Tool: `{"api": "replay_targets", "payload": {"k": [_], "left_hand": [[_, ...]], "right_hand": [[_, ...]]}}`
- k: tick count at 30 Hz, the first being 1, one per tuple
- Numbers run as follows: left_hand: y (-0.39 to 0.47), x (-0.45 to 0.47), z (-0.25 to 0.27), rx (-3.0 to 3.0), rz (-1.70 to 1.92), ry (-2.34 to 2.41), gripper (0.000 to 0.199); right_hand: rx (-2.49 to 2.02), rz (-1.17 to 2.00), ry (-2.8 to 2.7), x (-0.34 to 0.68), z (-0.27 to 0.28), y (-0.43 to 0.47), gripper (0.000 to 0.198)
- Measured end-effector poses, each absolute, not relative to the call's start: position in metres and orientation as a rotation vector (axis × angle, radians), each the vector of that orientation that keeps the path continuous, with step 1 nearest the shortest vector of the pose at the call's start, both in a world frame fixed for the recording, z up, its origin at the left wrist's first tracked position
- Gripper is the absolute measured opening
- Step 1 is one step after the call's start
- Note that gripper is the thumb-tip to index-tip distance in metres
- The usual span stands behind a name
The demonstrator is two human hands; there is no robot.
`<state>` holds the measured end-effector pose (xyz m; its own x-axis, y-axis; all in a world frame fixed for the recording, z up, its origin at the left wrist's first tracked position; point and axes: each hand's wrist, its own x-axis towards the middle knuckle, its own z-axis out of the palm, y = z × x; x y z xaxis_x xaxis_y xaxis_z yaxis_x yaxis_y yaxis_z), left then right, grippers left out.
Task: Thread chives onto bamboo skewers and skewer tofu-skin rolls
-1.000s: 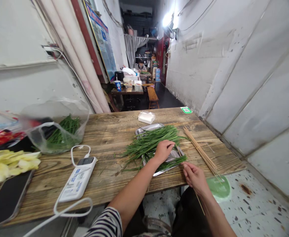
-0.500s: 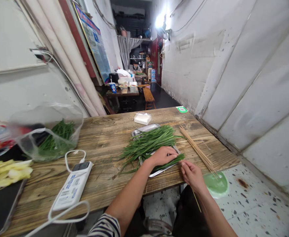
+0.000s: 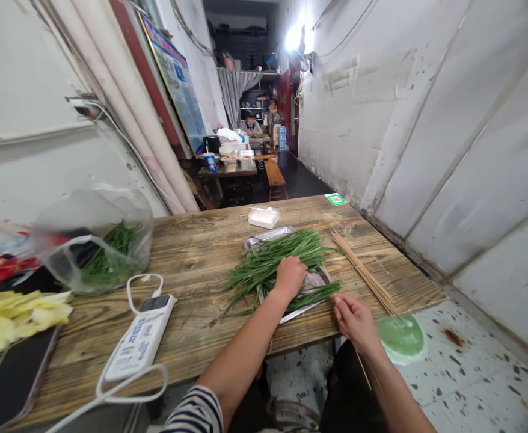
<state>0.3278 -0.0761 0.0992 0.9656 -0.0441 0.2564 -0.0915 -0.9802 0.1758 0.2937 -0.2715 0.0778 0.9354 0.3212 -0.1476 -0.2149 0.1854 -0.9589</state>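
Long green garlic chives (image 3: pixel 268 258) lie in a loose pile over metal trays on the wooden table. My left hand (image 3: pixel 291 275) rests at the near side of this pile, its fingers curled onto the stalks; the fingertips are partly hidden. My right hand (image 3: pixel 353 316) pinches a thin bamboo skewer (image 3: pixel 364 371), whose lower end slants down past the table edge. At the pinch, a smaller bunch of chives (image 3: pixel 316 294) lies across the near metal tray (image 3: pixel 297 314). Where the skewer enters this bunch cannot be made out.
Bamboo skewers (image 3: pixel 365 273) lie at the right, tips over the edge above a green bowl (image 3: pixel 402 338). A white box (image 3: pixel 264 218) sits behind the trays. Leftward are a power strip (image 3: pixel 140 340), a plastic bag (image 3: pixel 110 258) of greens, yellow leaves (image 3: pixel 18 316) and a phone (image 3: pixel 15 376).
My left hand has left the small bunch near the right hand and moved left and up onto the larger chive pile. My right hand stays near its place with the skewer.
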Motion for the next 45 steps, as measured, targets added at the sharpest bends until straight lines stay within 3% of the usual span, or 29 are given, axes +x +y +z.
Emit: {"api": "replay_targets", "payload": {"k": [10, 19, 21, 24, 25, 29, 32, 38, 42, 43, 45], "left_hand": [[-0.087, 0.325, 0.104, 2.900, 0.375, -0.140, 0.021], [-0.056, 0.329, 0.157, 2.987, 0.255, 0.204, 0.025], [-0.055, 0.336, 0.153, 3.008, 0.206, 0.271, 0.039], [-0.054, 0.341, 0.131, 3.031, 0.229, 0.333, 0.088], [-0.052, 0.342, 0.122, 3.041, 0.232, 0.300, 0.093], [-0.027, 0.345, 0.101, 3.098, 0.178, -0.092, 0.066], [-0.008, 0.348, 0.106, 3.094, 0.149, -0.399, 0.057], [-0.024, 0.316, 0.138, 2.685, 0.179, -0.424, 0.069], [-0.046, 0.287, 0.155, 2.174, -0.149, -0.542, 0.104], [-0.048, 0.284, 0.159, 2.131, -0.172, -0.491, 0.103], [-0.046, 0.278, 0.167, 2.131, -0.126, -0.351, 0.081]], "right_hand": [[-1.325, 0.372, -0.114, 0.294, 0.075, -0.272, 0.046], [-1.328, 0.390, -0.101, 0.294, 0.080, -0.272, 0.050], [-1.325, 0.389, -0.102, 0.294, 0.080, -0.272, 0.049], [-1.317, 0.403, -0.103, 0.294, 0.079, -0.272, 0.049], [-1.314, 0.411, -0.101, 0.294, 0.078, -0.272, 0.049], [-1.310, 0.418, -0.084, 0.295, 0.080, -0.271, 0.052], [-1.329, 0.408, -0.087, 0.295, 0.080, -0.270, 0.052], [-1.433, 0.282, -0.203, 0.290, 0.082, -0.268, 0.047], [-1.597, -0.036, -0.441, 0.290, 0.114, -0.267, 0.034], [-1.640, -0.149, -0.513, 0.292, 0.127, -0.266, 0.031], [-1.697, -0.350, -0.613, 0.299, 0.154, -0.265, 0.028]]}}
